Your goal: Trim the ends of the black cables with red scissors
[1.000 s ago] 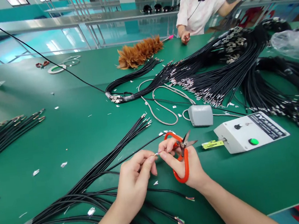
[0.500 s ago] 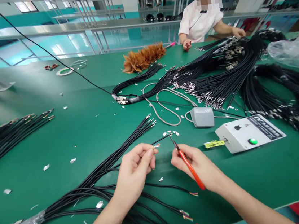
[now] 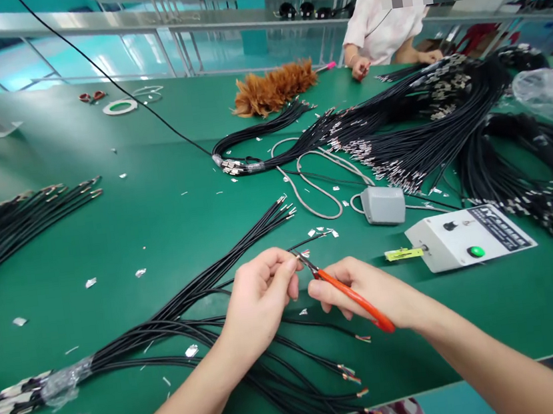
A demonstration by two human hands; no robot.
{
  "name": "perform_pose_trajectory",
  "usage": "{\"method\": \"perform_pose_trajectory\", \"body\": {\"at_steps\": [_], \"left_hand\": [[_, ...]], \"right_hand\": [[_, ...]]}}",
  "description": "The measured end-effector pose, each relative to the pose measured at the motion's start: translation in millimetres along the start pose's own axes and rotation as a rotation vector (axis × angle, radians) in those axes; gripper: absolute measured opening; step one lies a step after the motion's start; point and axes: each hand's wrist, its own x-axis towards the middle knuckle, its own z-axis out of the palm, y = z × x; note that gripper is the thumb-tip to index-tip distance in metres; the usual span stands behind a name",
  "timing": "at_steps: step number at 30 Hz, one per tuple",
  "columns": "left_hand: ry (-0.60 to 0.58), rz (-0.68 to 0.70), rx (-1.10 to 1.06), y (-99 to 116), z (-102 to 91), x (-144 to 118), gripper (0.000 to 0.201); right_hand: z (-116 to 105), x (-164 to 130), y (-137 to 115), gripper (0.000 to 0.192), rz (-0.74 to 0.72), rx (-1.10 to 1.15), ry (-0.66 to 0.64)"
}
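Both my hands are over a green surface (image 3: 158, 228). My left hand (image 3: 260, 296) is closed in a pinch, thumb against fingers, on some thin wires (image 3: 306, 254). My right hand (image 3: 359, 284) curls around red-handled scissors (image 3: 350, 290), blade tips right at those wires; I cannot tell if they touch. Black cables (image 3: 191, 291) fan out beside and beneath my left arm.

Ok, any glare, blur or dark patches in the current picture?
Head view: bright glare on the glossy turquoise floor, paler sheen across the upper left of the smooth green tabletop; head view again: dark top-right corner, soft lettering on the white boxy control unit, red-handled metal scissors fairly clear.
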Motion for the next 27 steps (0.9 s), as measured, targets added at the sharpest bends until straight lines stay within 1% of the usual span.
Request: {"method": "perform_pose_trajectory", "body": {"at_steps": [2, 6, 8, 14, 17, 22, 24, 27], "left_hand": [[0.007, 0.013, 0.022, 1, -0.2, 0, 0.025], [0.016, 0.019, 0.040, 0, 1.0, -1, 0.024], [0.021, 0.018, 0.044, 0, 1.8, 0, 0.023], [0.029, 0.027, 0.038, -2, 2.7, 0, 0.022], [0.038, 0.032, 0.026, -1, 2.7, -1, 0.021], [0.050, 0.042, 0.028, -2, 1.9, -2, 0.022], [0.050, 0.049, 0.034, -3, 1.7, -2, 0.021], [0.057, 0.068, 0.053, -3, 2.3, -2, 0.019]], "right_hand": [[-3, 1, 0, 0.049, -0.012, -0.014, -0.024], [-9, 0, -4, 0.049, 0.015, -0.118, 0.015], [-11, -1, -6, 0.048, 0.031, -0.150, 0.011], [-15, -1, -9, 0.048, 0.045, -0.183, -0.012], [-14, 1, -13, 0.049, 0.056, -0.157, -0.037], [-13, 4, -16, 0.054, 0.020, -0.040, -0.116], [-13, 4, -16, 0.054, 0.027, -0.050, -0.104], [-12, 2, -16, 0.054, 0.078, -0.146, -0.028]]}}
